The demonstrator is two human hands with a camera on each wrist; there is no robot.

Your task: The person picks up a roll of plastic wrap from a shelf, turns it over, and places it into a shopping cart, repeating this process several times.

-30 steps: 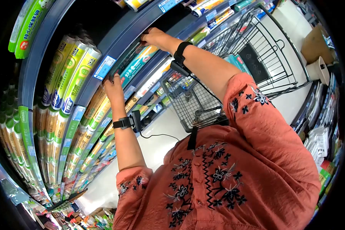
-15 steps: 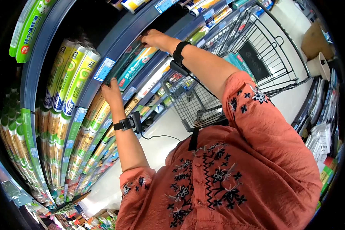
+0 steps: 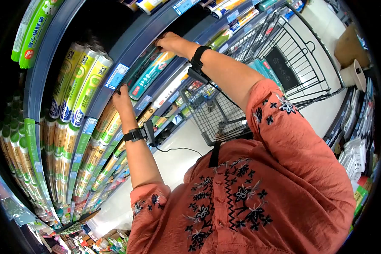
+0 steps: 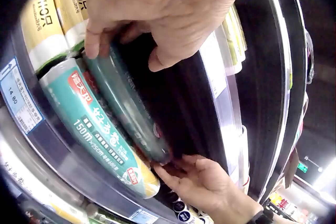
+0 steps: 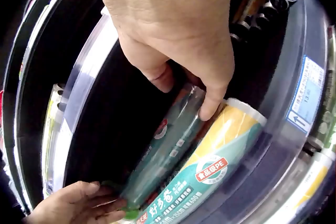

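A dark teal roll in clear wrapping (image 4: 126, 100) lies on the shelf behind a front teal, white and yellow roll (image 4: 97, 129) printed as food-grade PE. My left hand (image 3: 123, 103) holds the rear roll's near end, thumb on one side and fingers on the other. At the far end my right hand (image 3: 173, 44) grips the same rear roll (image 5: 170, 140), its fingertips beside the yellow end of the front roll (image 5: 210, 155). Deep shadow in the shelf hides part of the right fingers.
A blue-grey shelf edge with a price label (image 3: 116, 76) runs just above the hands. Yellow-green rolls (image 3: 89, 86) stand to the left, brown-and-green ones (image 3: 55, 144) below them. A wire shopping cart (image 3: 224, 114) stands on the right, with a teal package (image 3: 264, 70) inside.
My left hand has shifted slightly at the roll's near end, its thumb now lower than half a second ago. My right hand has stayed at the far end.
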